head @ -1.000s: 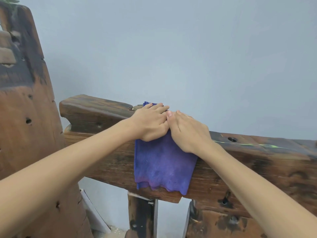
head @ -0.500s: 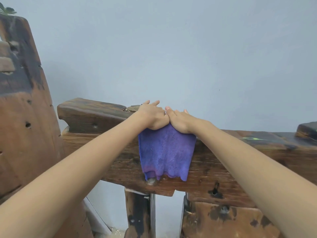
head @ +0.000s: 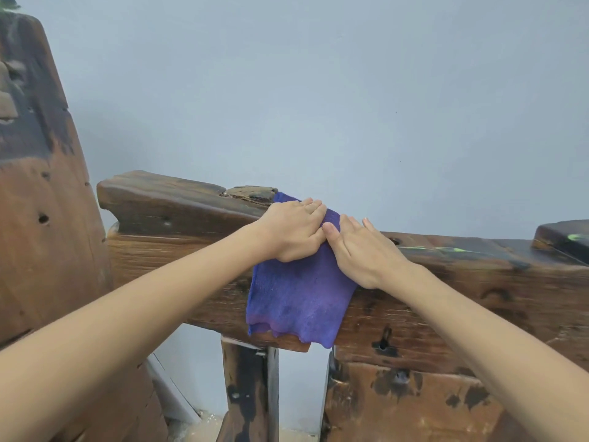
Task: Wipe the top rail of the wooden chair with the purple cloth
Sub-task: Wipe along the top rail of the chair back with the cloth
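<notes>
The purple cloth is draped over the dark wooden top rail of the chair and hangs down its near face. My left hand lies on the cloth's upper left part with fingers extended across the rail top. My right hand presses flat on the cloth's right edge, its thumb touching my left hand. Both hands sit side by side on top of the rail. The cloth under the palms is hidden.
A raised end block of the rail lies left of the cloth, another raised block at the far right. A tall wooden plank stands at the left. Chair uprights run below. A pale blue wall is right behind.
Both hands have slid with the cloth back toward me over the rail top; the fingers lie flatter and the cloth's far edge shows again behind my left hand.
</notes>
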